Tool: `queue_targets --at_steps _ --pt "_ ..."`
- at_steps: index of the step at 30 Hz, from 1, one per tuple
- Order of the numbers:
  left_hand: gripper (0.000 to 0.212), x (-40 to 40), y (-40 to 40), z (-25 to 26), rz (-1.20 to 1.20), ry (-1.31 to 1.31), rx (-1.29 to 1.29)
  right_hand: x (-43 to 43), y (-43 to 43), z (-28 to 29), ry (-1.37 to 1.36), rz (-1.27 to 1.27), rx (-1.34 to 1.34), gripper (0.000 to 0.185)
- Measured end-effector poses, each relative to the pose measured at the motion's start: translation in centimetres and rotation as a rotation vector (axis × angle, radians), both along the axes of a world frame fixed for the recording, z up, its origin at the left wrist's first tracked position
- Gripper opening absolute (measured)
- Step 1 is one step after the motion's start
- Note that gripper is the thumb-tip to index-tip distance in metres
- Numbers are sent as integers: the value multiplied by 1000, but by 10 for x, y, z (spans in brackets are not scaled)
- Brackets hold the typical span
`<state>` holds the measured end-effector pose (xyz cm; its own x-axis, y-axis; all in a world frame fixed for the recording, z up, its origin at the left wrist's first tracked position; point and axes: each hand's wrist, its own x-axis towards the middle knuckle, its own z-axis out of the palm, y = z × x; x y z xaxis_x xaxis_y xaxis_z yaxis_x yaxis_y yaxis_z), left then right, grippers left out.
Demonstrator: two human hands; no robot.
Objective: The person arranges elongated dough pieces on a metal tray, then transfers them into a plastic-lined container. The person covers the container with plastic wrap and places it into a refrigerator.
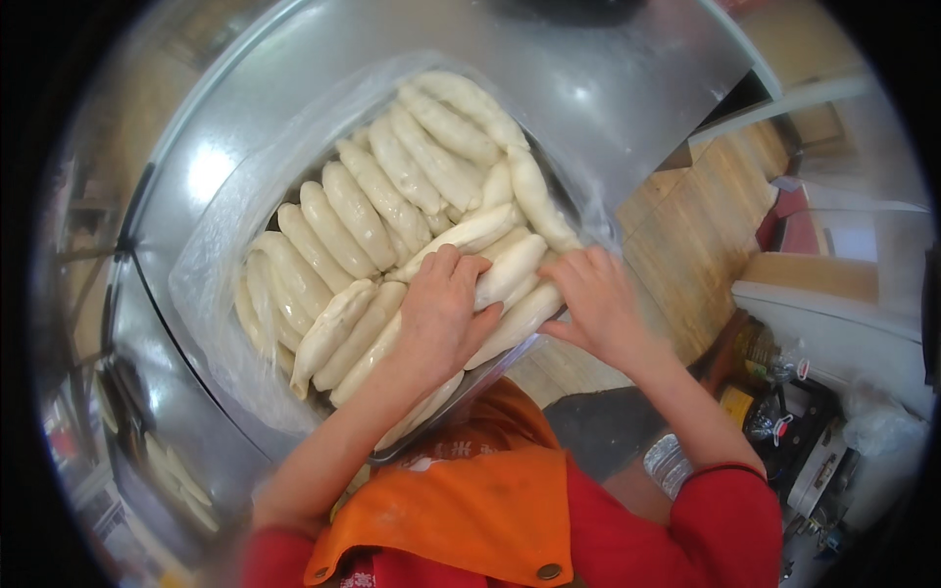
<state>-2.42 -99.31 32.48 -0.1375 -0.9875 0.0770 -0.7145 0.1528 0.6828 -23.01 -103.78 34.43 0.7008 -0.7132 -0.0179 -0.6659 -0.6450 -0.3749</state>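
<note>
A metal tray (pixel 491 378) lined with clear plastic film (pixel 213 309) holds rows of pale, glossy dough rolls (pixel 360 213). My left hand (pixel 445 309) reaches over the near rows, its thumb and fingers around the left end of a plump dough roll (pixel 511 272). At the tray's right side, my right hand (pixel 599 305) has its thumb and fingers about the right end of the nearest dough roll (pixel 514 327). Another roll (pixel 540 195) runs along the right edge, its lower end by my right fingers. My left forearm hides part of the near rows.
The tray stands on a shiny steel worktop (pixel 588 95), its near side close to my orange apron (pixel 456 507). A seam (pixel 184 353) crosses the steel on the left. At lower right are plastic oil bottles (pixel 761 419) and a cardboard box (pixel 816 275). Wooden flooring (pixel 706 228) shows beyond the worktop.
</note>
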Motion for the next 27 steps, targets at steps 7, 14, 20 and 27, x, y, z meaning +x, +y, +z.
queue_targets --at_steps 7,14,20,27 --pt "34 -5 10 -9 48 231 98 0 -6 5 -76 136 74 41" --pt "58 21 7 17 -67 1073 780 20 -13 43 -209 182 231 32" --pt "59 28 10 7 -22 1407 878 65 -44 68 -423 321 354 25" --pt "62 36 18 17 30 1665 808 79 -64 26 -866 -412 706 38"
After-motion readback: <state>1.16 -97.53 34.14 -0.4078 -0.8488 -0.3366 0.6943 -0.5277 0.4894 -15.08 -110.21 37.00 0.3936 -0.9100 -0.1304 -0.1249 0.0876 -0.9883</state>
